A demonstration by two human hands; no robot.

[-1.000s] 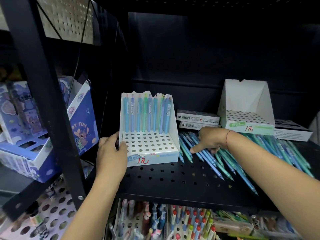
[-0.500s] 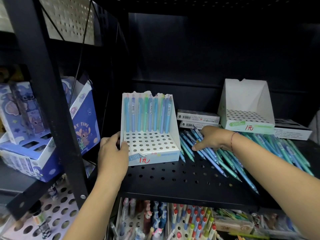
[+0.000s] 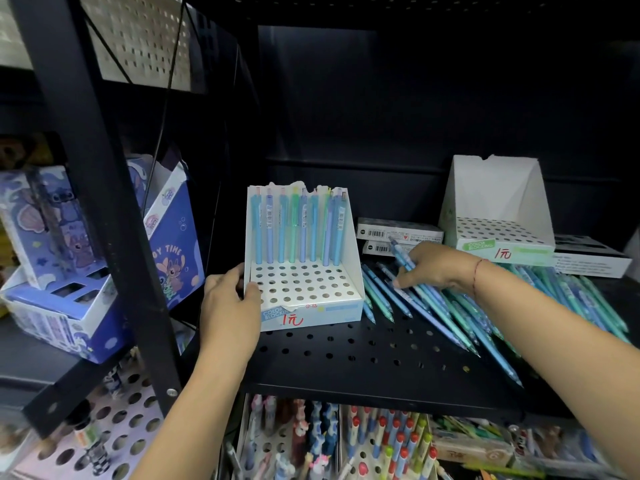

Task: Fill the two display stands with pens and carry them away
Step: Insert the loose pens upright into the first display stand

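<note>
A white display stand with a holed top stands on the black shelf. Its back row holds several blue and green pens; the front holes are empty. My left hand grips the stand's left front corner. A second white stand, holding no pens, stands at the back right. A heap of loose blue and green pens lies between and in front of them. My right hand rests on the heap's left part, closed on a blue pen whose end sticks up.
Two flat white boxes are stacked behind the heap, another box at far right. A black upright post stands left, with blue cartoon boxes beyond it. Racks of pens fill the shelf below.
My right hand moved from pointing at the heap to closing its fingers and lifting one blue pen's end. My left hand stays on the stand.
</note>
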